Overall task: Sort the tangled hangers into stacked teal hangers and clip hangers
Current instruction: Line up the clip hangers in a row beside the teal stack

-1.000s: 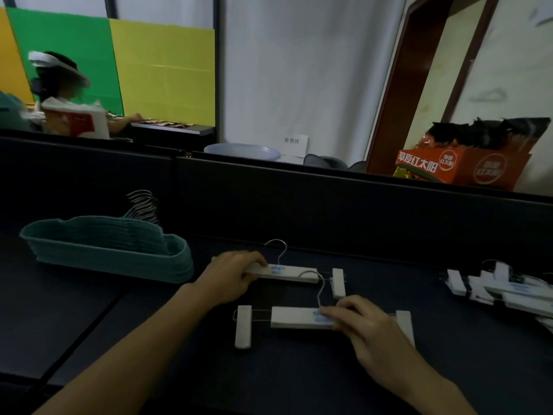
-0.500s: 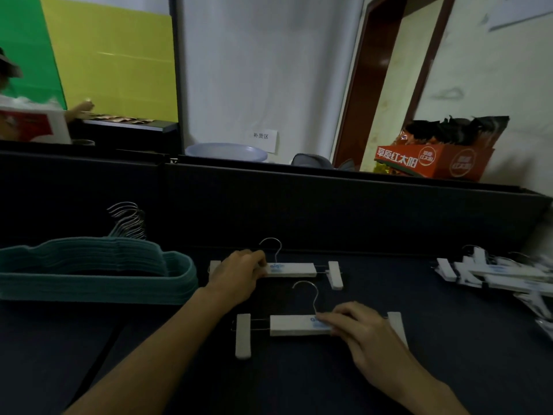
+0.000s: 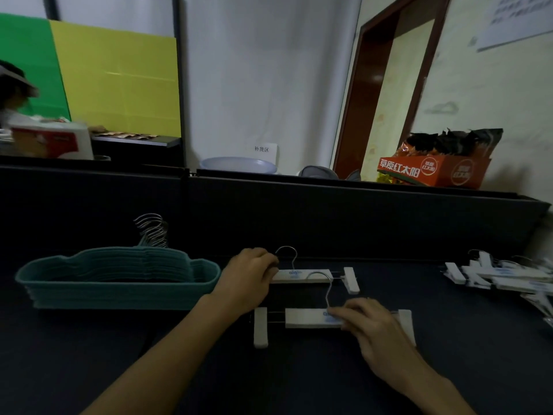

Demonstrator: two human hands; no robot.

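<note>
Two white clip hangers lie on the dark table in front of me. My left hand [image 3: 250, 278] grips the left end of the far clip hanger [image 3: 305, 276]. On the bar of the near clip hanger [image 3: 305, 318], my right hand [image 3: 368, 324] rests with its fingers pressed down beside the wire hook. That hook overlaps the far hanger's bar. A neat stack of teal hangers [image 3: 116, 280] lies at the left, hooks pointing back. A pile of white clip hangers [image 3: 502, 275] lies at the far right.
A dark partition wall [image 3: 329, 217] runs along the back of the table. Behind it stand an orange snack box [image 3: 434, 170] and a pale basin [image 3: 239, 164]. Another person sits at the far left behind the partition.
Both hands stay on the same two hangers. The near hanger has shifted toward the far one, so its hook now overlaps the far bar. My head has turned slightly.
</note>
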